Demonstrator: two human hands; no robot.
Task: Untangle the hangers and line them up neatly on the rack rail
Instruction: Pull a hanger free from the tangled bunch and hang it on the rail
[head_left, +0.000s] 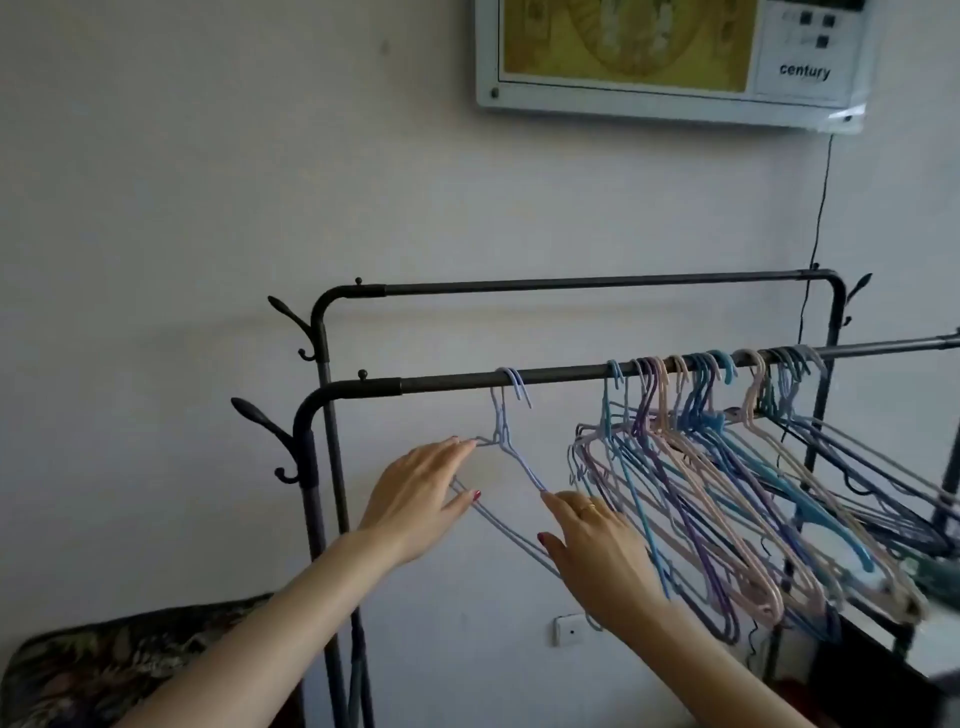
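Clearly both hands work one lilac hanger (511, 447) on the near rail (561, 375); left hand (415, 499) flat, fingers loose against its left shoulder; right hand (597, 540) open, fingertips on its right arm; square it gently, well apart from the tangled bunch (727, 467) further right.

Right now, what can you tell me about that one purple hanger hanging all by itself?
The lone hanger is pale lilac and thin, like coated wire. Two hooks seem to sit over the front rack rail, so it may be two hangers together. It hangs left of the tangled bunch of hangers, apart from it, and turned at an angle. The left hand touches its left shoulder with open fingers, and the right hand touches its right arm. Its bottom bar runs behind both hands.
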